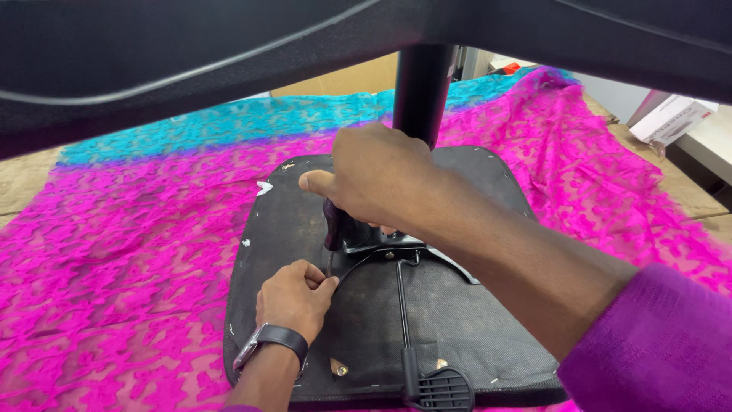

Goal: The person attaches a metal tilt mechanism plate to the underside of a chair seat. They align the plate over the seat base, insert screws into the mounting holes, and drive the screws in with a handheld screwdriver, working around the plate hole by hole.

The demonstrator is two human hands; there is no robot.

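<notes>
**Hands at the mechanism of an upturned chair seat**

The metal mechanism (381, 243) sits mid-seat base (290, 221), its column (421, 91) rising away. The right hand (377, 179) is closed over the mechanism from above; the left hand (293, 297), nearer, pinches a thin black cable (352, 268) just left. A lever (404, 320) runs toward the near edge.

Metal mechanism plate (389, 243) at the seat underside (457, 320): middle hidden behind the right hand (377, 179). Dark handle (333, 223) in that hand: top covered by the fingers, lower end alone visible. Black column (422, 88): upper end lost behind a blurred dark band (229, 53) across the top. Left hand (293, 297): fingertips curled under, what they pinched too small to tell. White box (672, 118): cut off at the right edge. Lever paddle (442, 391): cropped by the bottom edge
</notes>
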